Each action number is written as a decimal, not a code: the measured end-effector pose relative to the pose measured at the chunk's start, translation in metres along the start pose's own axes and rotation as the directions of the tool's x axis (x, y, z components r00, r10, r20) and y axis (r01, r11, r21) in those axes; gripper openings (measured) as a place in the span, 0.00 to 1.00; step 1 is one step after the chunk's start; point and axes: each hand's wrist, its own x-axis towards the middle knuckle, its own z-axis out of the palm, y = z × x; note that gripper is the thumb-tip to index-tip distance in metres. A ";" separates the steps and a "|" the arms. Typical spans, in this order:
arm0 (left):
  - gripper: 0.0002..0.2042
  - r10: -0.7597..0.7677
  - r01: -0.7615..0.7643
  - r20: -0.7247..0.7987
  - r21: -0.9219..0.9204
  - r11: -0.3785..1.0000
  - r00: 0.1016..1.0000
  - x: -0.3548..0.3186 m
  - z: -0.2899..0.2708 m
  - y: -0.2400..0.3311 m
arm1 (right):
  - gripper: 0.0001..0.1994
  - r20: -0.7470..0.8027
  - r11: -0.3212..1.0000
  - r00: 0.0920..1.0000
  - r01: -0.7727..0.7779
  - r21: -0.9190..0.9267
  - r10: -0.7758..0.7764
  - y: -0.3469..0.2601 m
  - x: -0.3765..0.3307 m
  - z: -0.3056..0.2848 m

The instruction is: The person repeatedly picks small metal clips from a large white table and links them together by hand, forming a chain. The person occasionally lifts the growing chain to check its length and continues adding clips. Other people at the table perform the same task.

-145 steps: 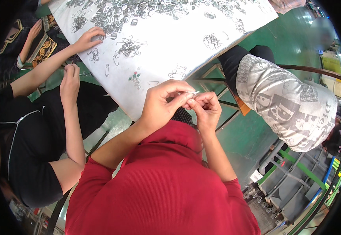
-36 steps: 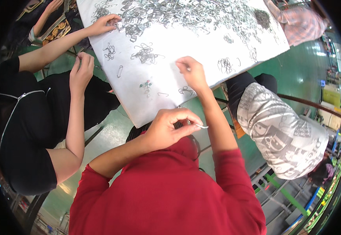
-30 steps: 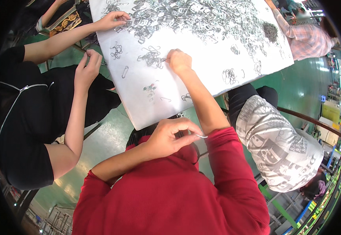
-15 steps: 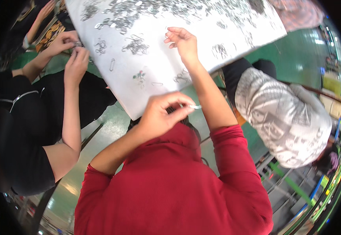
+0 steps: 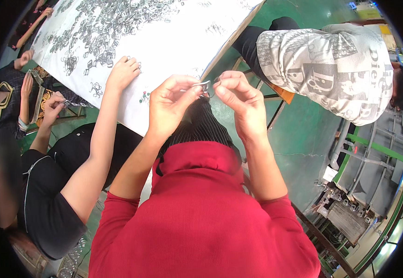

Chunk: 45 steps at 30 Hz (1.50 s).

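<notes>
Over the white table (image 5: pixel 173 41) (green floor (image 5: pixel 303 129) below), both hands' fingers (image 5: pixel 190 92) pinch a metal clip (image 5: pixel 204 84).

White table (image 5: pixel 173 51), scattered metal clips (image 5: pixel 104 28), green floor (image 5: pixel 298 134), grey crate (image 5: pixel 377 162)

I see a small silver metal wire clip (image 5: pixel 204 85), thin and bent into a loop, lying roughly level between the two sets of fingertips. My left hand (image 5: pixel 171 104) pinches its left end between thumb and forefinger; my right hand (image 5: pixel 238 99) meets its right end. It hangs just off the near edge of the white table (image 5: pixel 173 41).
</notes>
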 end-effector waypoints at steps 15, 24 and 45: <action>0.05 0.056 -0.056 -0.092 0.003 0.998 0.994 0.027 0.040 0.006 | 0.05 -0.088 0.912 0.949 0.263 -0.316 -0.304 -0.002 0.035 -0.015; 0.07 0.352 -0.142 -0.211 0.642 0.754 0.912 0.163 -0.009 -0.033 | 0.05 0.084 0.830 0.923 0.375 -0.413 -0.376 -0.041 0.045 -0.045; 0.11 0.231 0.033 -0.051 0.996 0.082 0.972 0.311 -0.037 -0.091 | 0.05 0.206 0.814 0.926 0.376 -0.442 -0.316 -0.058 0.050 -0.090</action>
